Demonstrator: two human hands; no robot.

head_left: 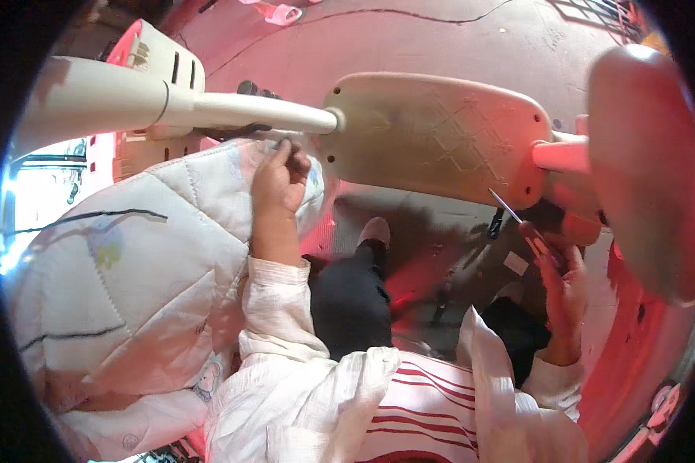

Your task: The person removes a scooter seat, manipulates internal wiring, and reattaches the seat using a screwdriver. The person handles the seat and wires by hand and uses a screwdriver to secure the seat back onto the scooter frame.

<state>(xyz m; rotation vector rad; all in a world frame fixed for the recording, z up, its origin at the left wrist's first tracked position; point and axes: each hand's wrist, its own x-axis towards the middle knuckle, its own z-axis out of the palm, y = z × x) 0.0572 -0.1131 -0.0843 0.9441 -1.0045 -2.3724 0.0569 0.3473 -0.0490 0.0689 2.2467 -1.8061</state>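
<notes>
My right hand is closed around a slim tool with a thin metal shaft; its handle is mostly hidden by my fingers, so the exact kind is unclear. The shaft's tip overlaps the lower right edge of a beige plastic panel, which has rounded corners, small corner holes and a raised criss-cross pattern. Whether the tip touches it I cannot tell. Just below a pale tapered tube that meets the panel's left end, my left hand has its fingers curled in a pinch, beside white quilted cloth.
A large rounded beige part rises close on the right, joined to the panel by a short pale tube. Behind the left tube is a slotted plastic basket. Dark wires cross the quilt, and a pink slipper lies on the far floor.
</notes>
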